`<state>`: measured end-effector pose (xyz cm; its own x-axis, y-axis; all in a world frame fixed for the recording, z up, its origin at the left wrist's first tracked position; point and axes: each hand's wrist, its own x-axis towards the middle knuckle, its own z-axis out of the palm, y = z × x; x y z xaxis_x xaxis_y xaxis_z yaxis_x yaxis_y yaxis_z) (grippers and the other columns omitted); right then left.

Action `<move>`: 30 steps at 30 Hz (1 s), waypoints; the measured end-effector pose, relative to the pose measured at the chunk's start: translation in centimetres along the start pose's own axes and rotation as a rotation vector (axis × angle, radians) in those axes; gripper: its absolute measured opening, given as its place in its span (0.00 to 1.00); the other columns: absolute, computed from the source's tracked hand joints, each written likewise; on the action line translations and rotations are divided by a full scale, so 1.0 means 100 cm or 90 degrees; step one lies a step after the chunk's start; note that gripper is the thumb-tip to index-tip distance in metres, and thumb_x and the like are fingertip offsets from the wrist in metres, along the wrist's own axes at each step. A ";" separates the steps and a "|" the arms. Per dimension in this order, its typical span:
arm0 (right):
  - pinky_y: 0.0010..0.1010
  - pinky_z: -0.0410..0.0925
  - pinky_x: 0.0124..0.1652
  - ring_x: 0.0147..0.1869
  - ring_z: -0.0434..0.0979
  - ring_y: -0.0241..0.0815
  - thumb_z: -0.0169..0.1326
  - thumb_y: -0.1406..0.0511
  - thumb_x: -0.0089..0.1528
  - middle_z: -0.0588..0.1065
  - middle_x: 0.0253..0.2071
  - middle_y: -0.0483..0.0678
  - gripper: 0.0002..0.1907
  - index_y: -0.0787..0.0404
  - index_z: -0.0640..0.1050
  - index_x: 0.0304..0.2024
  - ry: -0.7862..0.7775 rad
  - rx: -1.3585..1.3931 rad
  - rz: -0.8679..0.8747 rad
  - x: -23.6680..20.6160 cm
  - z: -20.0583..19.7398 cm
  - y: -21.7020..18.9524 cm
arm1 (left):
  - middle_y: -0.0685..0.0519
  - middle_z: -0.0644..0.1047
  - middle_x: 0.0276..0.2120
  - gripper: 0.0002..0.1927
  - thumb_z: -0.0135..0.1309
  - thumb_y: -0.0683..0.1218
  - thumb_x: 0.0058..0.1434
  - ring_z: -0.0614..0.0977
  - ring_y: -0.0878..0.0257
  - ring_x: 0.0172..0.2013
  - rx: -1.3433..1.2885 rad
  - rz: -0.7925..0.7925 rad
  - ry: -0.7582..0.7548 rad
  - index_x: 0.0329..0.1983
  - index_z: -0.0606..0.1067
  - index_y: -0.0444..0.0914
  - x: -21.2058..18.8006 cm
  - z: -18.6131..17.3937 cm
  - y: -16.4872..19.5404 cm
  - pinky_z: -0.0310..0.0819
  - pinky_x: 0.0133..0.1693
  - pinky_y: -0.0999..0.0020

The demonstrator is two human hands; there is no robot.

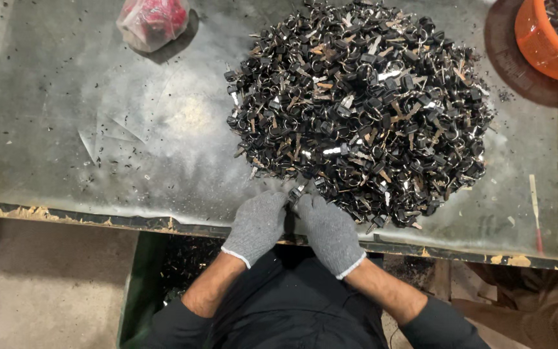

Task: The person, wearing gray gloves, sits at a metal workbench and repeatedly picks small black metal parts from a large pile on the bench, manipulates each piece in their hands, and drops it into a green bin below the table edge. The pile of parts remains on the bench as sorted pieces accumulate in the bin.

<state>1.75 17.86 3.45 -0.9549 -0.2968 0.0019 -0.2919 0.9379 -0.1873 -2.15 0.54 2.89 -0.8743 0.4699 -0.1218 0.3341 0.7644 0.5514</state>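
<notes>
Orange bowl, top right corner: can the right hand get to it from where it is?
Probably yes, with a long stretch. The right hand sits at the table's near edge; the orange bowl is at the far right corner. The pile of keys lies left of that path.

One head-worn camera looks steeply down at the worn table from just above, near edge at lower frame, far side along the top.
</notes>
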 end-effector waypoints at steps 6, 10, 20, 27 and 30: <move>0.42 0.76 0.27 0.32 0.84 0.54 0.49 0.59 0.71 0.78 0.29 0.56 0.12 0.62 0.72 0.42 -0.136 -0.028 0.152 -0.002 0.018 -0.010 | 0.39 0.77 0.42 0.20 0.54 0.41 0.60 0.82 0.42 0.38 -0.056 0.022 0.067 0.57 0.71 0.37 -0.002 0.016 -0.007 0.77 0.36 0.47; 0.43 0.77 0.30 0.33 0.84 0.58 0.48 0.63 0.67 0.79 0.30 0.64 0.20 0.74 0.67 0.55 -0.201 0.064 0.128 0.002 0.022 0.003 | 0.40 0.79 0.36 0.15 0.56 0.43 0.62 0.83 0.42 0.35 -0.057 0.011 0.083 0.52 0.73 0.39 -0.003 0.023 -0.006 0.77 0.36 0.46; 0.44 0.75 0.27 0.26 0.82 0.52 0.44 0.55 0.68 0.77 0.24 0.55 0.31 0.61 0.60 0.70 -0.246 0.163 0.191 0.002 -0.007 -0.002 | 0.46 0.79 0.34 0.08 0.56 0.42 0.62 0.83 0.49 0.31 -0.083 0.002 0.140 0.44 0.77 0.38 -0.012 0.026 -0.011 0.78 0.33 0.54; 0.44 0.72 0.26 0.26 0.82 0.51 0.47 0.55 0.69 0.79 0.24 0.52 0.22 0.63 0.69 0.58 -0.301 0.132 0.182 0.015 -0.010 -0.005 | 0.45 0.78 0.35 0.09 0.56 0.41 0.60 0.82 0.47 0.34 -0.066 0.074 0.197 0.44 0.77 0.36 -0.016 0.031 -0.012 0.76 0.35 0.53; 0.42 0.74 0.28 0.28 0.83 0.51 0.43 0.55 0.71 0.80 0.25 0.53 0.19 0.61 0.71 0.55 -0.300 0.153 0.201 0.015 -0.012 -0.005 | 0.45 0.77 0.34 0.08 0.56 0.40 0.59 0.82 0.47 0.33 -0.060 0.077 0.197 0.43 0.77 0.37 -0.015 0.028 -0.012 0.76 0.34 0.52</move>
<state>0.41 17.20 4.71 -0.8509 -0.1104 -0.5136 0.0738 0.9429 -0.3249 -0.28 0.17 0.10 -0.9005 0.3877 0.1967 0.4202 0.6601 0.6226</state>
